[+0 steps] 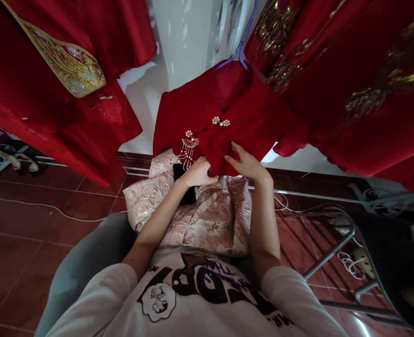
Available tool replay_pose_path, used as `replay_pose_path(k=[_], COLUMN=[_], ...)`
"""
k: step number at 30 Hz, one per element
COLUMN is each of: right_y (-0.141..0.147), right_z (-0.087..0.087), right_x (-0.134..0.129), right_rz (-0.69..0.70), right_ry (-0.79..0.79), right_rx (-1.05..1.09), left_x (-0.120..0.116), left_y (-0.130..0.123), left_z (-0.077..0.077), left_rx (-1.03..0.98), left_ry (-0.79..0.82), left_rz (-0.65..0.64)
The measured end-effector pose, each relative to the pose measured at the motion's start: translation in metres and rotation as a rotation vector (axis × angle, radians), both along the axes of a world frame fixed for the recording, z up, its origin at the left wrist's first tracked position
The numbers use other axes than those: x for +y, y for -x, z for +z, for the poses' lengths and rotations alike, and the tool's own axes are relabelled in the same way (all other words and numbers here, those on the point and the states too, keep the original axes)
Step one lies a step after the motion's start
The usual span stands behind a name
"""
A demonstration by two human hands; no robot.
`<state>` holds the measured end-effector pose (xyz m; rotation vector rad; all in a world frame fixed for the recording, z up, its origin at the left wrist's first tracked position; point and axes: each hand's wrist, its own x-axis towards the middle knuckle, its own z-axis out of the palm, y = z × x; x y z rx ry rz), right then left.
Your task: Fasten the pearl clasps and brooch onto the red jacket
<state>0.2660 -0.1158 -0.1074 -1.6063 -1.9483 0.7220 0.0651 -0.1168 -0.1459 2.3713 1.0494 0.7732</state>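
Observation:
A red jacket [249, 117] hangs on a purple hanger [241, 44] in front of me. It carries a pearl clasp [221, 122] at the chest and a tasselled brooch [188, 146] lower left. My left hand [197, 172] pinches the jacket's lower front edge beside the brooch. My right hand [245, 162] holds the same hem from the right, fingers spread on the fabric. A pink brocade skirt [207, 210] lies across my lap under both forearms. A dark phone [184, 187] rests on it, partly hidden by my left wrist.
More red embroidered garments hang at the left [52, 70] and right [361, 79]. A metal frame rack [336, 248] with cords stands at the right over the red tiled floor [34, 224]. A white cable [70, 213] runs along the floor at left.

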Motion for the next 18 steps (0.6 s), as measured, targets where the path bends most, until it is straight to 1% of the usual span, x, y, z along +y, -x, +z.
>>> replay_pose_path(k=[2, 4, 5, 6, 8, 9, 10, 11, 14, 16, 18], right_y=[0.001, 0.003, 0.004, 0.005, 0.005, 0.005, 0.005, 0.005, 0.003, 0.003, 0.007], right_z=[-0.003, -0.006, -0.008, -0.010, -0.012, -0.013, -0.012, -0.011, 0.001, 0.013, 0.025], right_x=[0.003, 0.006, 0.008, 0.010, 0.012, 0.012, 0.012, 0.011, 0.001, -0.010, -0.022], right_rz=[0.014, 0.012, 0.001, -0.014, -0.049, -0.063, -0.075, -0.087, -0.142, -0.153, -0.086], right_ry=[-0.021, -0.063, -0.087, -0.111, -0.151, -0.168, -0.186, -0.205, -0.263, -0.241, -0.167], right_rx=[0.014, 0.027, 0.030, 0.031, 0.020, 0.010, -0.002, -0.014, -0.025, 0.015, 0.098], left_x=[-0.003, -0.006, -0.006, -0.007, -0.007, -0.006, -0.005, -0.004, 0.001, 0.004, 0.006], left_y=[-0.002, -0.004, -0.005, -0.005, -0.004, -0.003, -0.002, 0.000, 0.005, 0.007, 0.008], left_z=[0.004, 0.004, 0.002, 0.000, -0.004, -0.006, -0.008, -0.009, -0.008, -0.005, -0.001], left_rx=[-0.008, -0.052, -0.081, -0.112, -0.188, -0.233, -0.279, -0.322, -0.433, -0.527, -0.637], left_ry=[0.042, 0.105, 0.161, 0.242, 0.438, 0.507, 0.532, 0.509, 0.367, 0.383, 0.451], left_rz=[-0.001, 0.022, 0.021, -0.001, -0.087, -0.122, -0.131, -0.114, -0.009, 0.049, 0.134])
